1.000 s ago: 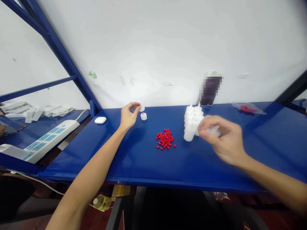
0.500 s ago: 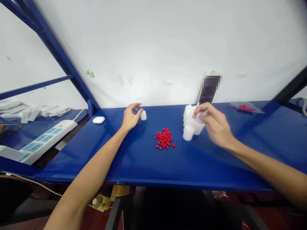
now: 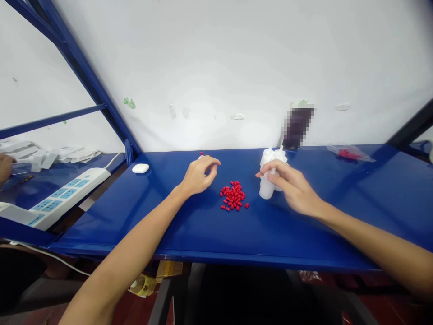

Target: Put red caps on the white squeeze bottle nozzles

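My left hand (image 3: 200,176) hovers over the blue table, left of a heap of small red caps (image 3: 233,195). Its fingers are curled but apart, with nothing seen between them. Just behind it a red tip and a bit of white show from a small bottle (image 3: 201,155); the rest is hidden. On the other side of the caps, my right hand (image 3: 296,187) has thumb and fingers closed around the upper part of a white plastic bottle (image 3: 266,191), the front one of a cluster. Several similar white bottles (image 3: 267,155) with thin nozzles stand behind it, partly covered by my hand.
A dark phone-like panel (image 3: 297,128), partly pixelated, leans on the wall. A clear bag with red pieces (image 3: 350,153) lies at the back right. A white rounded case (image 3: 140,168) sits at the left. Beyond the blue frame are a power strip (image 3: 67,196) and another person's hand (image 3: 5,167).
My left hand has moved right and nearer, away from the small white bottle, whose red tip now shows. My right hand has come down and left onto the front bottle.
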`<state>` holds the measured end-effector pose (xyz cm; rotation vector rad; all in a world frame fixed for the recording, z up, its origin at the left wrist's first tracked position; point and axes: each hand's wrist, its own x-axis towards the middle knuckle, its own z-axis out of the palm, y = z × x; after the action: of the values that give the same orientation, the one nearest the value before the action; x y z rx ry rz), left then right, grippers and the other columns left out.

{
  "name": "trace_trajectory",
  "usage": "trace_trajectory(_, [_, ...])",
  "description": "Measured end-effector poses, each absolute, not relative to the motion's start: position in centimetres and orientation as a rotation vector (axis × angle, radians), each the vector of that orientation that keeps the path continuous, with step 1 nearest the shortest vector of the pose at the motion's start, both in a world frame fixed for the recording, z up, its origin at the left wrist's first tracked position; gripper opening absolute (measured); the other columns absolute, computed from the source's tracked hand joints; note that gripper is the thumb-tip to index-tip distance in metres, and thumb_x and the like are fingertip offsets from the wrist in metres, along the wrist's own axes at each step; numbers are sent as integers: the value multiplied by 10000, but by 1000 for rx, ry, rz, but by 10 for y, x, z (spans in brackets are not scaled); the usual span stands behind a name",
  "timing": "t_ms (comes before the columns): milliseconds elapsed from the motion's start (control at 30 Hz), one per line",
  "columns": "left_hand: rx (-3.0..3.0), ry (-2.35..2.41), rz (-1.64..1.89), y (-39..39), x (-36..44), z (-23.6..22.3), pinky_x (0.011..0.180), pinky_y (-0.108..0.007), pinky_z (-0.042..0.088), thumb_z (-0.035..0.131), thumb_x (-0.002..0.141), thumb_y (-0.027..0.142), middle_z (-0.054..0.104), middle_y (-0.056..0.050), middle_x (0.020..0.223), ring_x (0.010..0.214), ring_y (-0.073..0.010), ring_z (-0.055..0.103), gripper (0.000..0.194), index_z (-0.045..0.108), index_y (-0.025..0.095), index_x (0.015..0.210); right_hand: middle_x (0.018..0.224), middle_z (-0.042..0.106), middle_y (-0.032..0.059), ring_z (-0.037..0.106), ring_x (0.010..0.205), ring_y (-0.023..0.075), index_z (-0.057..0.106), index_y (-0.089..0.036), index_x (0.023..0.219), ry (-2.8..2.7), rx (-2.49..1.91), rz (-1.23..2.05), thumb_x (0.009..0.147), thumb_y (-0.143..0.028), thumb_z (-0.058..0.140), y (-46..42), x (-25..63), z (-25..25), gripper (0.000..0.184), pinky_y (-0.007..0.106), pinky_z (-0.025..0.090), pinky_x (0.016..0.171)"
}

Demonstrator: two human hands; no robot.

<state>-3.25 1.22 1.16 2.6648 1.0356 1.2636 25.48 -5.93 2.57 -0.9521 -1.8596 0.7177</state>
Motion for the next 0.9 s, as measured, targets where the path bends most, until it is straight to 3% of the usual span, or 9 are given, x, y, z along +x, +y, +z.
trace_trajectory(167, [2772,914,694,10,-24,6,864,-322,498,370,1022,208,638,-85,1101,965,-177,621,359,625,205,1275,994,690,65,634,959,235,646,-222,997,-1902,-898,681,990,-296,505,-67,255,25,159,374,461,834])
trace_trajectory(367, [2789,833,575,15,-22,0,925,-354,500,420,1033,252,619,-95,1134,1032,-196,606,336,661,231,1266,886,693,39,652,856,207,654,-227,983,-1786,-760,989,970,-245,530,-81,253,18,125,335,492,765])
trace_trajectory(467, [2773,826,580,18,-19,-2,938,-352,498,490,1015,277,624,-90,1122,1026,-195,612,280,717,224,1170,851,692,42,656,807,205,679,-207,960,-1693,-687,1253,920,-197,535,-85,249,13,149,324,493,723])
trace_trajectory(667, [2682,862,630,24,-14,-6,899,-328,505,608,960,268,642,-71,1056,960,-179,626,170,750,198,1022,688,669,53,598,662,178,694,-154,733,-1606,-557,1501,706,-155,548,-86,241,14,148,291,433,618])
trace_trajectory(900, [2161,949,994,-4,6,9,638,-245,491,685,890,300,717,-43,830,670,-110,610,175,729,146,960,562,608,20,501,546,146,624,-166,670,-1568,-580,1471,733,-211,570,-89,238,9,94,277,352,535])
